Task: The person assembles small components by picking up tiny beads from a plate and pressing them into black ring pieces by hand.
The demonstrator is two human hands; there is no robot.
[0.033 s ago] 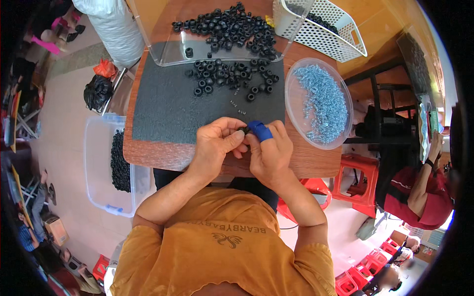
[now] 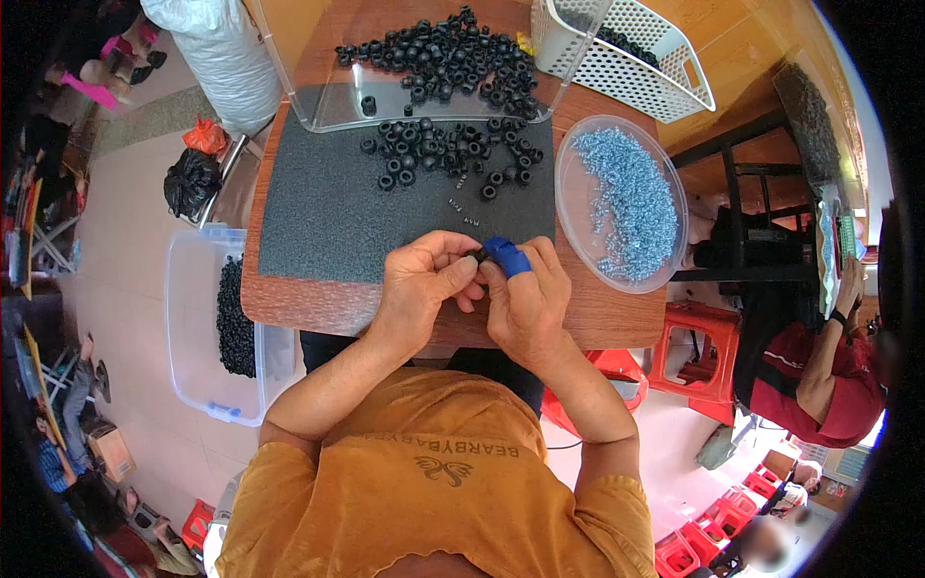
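Observation:
Near the table's front edge, my left hand (image 2: 424, 279) and my right hand (image 2: 528, 294) meet fingertip to fingertip. Pinched between them is a small black plastic part (image 2: 479, 256), mostly covered by fingers. Blue tape (image 2: 507, 256) wraps one finger of the right hand. Just beyond the fingers, several tiny metal springs (image 2: 470, 222) lie on the dark grey mat (image 2: 323, 212). Farther back, many loose black round parts with holes (image 2: 414, 149) are spread on the mat. To the right sits a round clear tray (image 2: 576, 217) of small bluish pieces (image 2: 631, 197), too fine to name.
A clear plastic bin (image 2: 318, 125) lies open toward me at the back, with a heap of black parts (image 2: 453, 58). Beside it stands a white perforated basket (image 2: 636, 82). A clear tub (image 2: 198, 376) of black pieces is on the floor left; a red stool (image 2: 699, 337) stands right.

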